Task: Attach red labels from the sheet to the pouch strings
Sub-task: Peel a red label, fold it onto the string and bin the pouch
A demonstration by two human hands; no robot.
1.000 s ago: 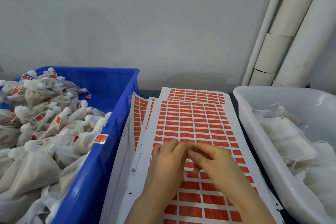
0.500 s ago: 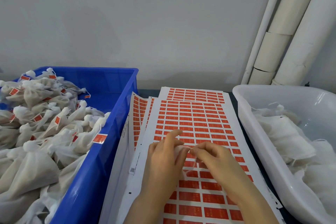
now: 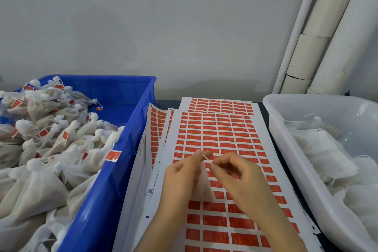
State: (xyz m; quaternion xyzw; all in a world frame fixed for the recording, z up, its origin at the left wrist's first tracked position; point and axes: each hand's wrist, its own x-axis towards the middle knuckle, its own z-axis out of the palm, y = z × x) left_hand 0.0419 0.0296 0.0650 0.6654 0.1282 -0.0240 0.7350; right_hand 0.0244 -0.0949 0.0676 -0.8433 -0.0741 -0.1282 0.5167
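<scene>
A sheet of red labels (image 3: pixel 221 137) lies flat in the middle, on top of other label sheets. Above it my left hand (image 3: pixel 182 176) holds a small translucent white pouch (image 3: pixel 201 186) that hangs below its fingers. The pouch string (image 3: pixel 206 158) stretches between the two hands. My right hand (image 3: pixel 235 174) pinches the string's end with thumb and forefinger. Whether a label is on the string cannot be told.
A blue crate (image 3: pixel 126 149) on the left is heaped with white pouches carrying red labels (image 3: pixel 65 135). A white tub (image 3: pixel 290 149) on the right holds unlabelled pouches (image 3: pixel 319 149). White pipes (image 3: pixel 327 32) run up the wall at the back right.
My hands have drawn slightly apart and lifted a little off the sheet. The string now shows taut between them, and the pouch hangs below my left fingers.
</scene>
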